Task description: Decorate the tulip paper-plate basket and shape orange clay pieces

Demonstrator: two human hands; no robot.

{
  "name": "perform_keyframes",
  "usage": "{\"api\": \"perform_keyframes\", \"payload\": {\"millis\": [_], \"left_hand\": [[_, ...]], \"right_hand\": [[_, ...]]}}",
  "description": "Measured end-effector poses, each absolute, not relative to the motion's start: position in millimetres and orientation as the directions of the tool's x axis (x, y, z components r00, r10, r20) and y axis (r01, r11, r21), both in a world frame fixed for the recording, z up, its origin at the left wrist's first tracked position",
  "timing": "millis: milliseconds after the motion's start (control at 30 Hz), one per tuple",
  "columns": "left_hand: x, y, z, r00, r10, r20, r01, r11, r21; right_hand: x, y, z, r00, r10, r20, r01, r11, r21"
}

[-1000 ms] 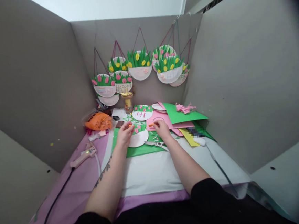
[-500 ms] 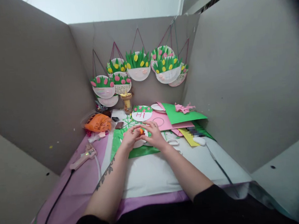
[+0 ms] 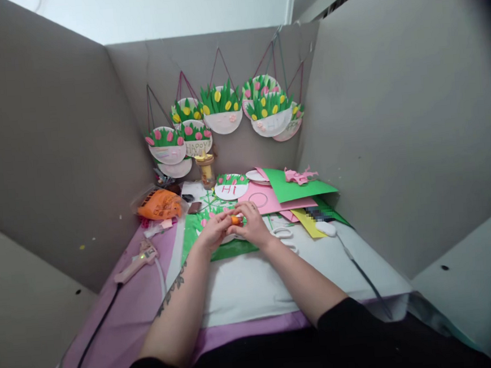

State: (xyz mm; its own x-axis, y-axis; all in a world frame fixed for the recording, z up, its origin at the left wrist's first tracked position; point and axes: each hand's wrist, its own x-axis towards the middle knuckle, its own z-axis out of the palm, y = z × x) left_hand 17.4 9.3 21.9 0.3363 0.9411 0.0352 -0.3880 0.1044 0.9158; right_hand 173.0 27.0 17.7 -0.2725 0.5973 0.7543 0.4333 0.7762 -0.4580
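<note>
Both of my hands meet over the middle of the table around a small orange object [image 3: 235, 220], whose exact kind I cannot make out. The fingers of my left hand [image 3: 215, 230] are closed on its left side. From the right, my right hand [image 3: 253, 227] grips it too, fingers curled over the top. Beneath the hands lies a paper plate craft [image 3: 205, 217] with pink paper tulips and green leaves, partly hidden by them. It rests on a green sheet [image 3: 190, 242]. White-handled scissors [image 3: 283, 234] lie just right of my right hand.
A pink glue gun [image 3: 137, 263] with a cord lies at left, near an orange bag [image 3: 160, 205]. Behind are a "Hi" plate [image 3: 231, 191], a jar [image 3: 206, 173] and pink paper [image 3: 268, 202] under green paper [image 3: 305, 186]. Several flower plates [image 3: 223, 122] hang on the back panel.
My hands have come slightly lower and turned, so more of the orange object shows between the fingers. The camera view has shifted a little.
</note>
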Motion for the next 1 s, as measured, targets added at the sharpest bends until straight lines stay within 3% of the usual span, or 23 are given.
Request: {"api": "perform_keyframes", "payload": {"millis": [200,400,567,733,900,1000], "left_hand": [[18.0,8.6,23.1,0.296,0.953,0.063,-0.436,0.076,0.897],[28.8,6.6,18.8,0.270,0.955,0.125,-0.514,0.033,0.857],[50.0,-7.0,28.4,0.372,0.912,0.170,-0.649,0.125,0.751],[59.0,-13.6,38.5,0.158,0.981,0.112,-0.780,0.055,0.624],[61.5,-28.5,52.1,0.219,0.965,0.143,-0.776,0.083,0.625],[65.9,-39.9,67.1,0.019,0.981,0.191,-0.803,-0.098,0.587]], "right_hand": [[172.5,21.7,20.1,-0.298,0.559,0.773,0.371,0.814,-0.446],[167.7,22.5,16.0,-0.374,0.548,0.748,0.500,0.798,-0.335],[157.9,8.6,21.1,-0.283,0.607,0.742,0.622,0.706,-0.340],[140.4,-15.3,23.5,-0.536,0.435,0.724,0.446,0.873,-0.195],[143.7,-24.3,33.6,-0.312,0.610,0.729,0.593,0.724,-0.353],[147.2,-32.5,47.6,-0.555,0.424,0.716,0.474,0.868,-0.146]]}}
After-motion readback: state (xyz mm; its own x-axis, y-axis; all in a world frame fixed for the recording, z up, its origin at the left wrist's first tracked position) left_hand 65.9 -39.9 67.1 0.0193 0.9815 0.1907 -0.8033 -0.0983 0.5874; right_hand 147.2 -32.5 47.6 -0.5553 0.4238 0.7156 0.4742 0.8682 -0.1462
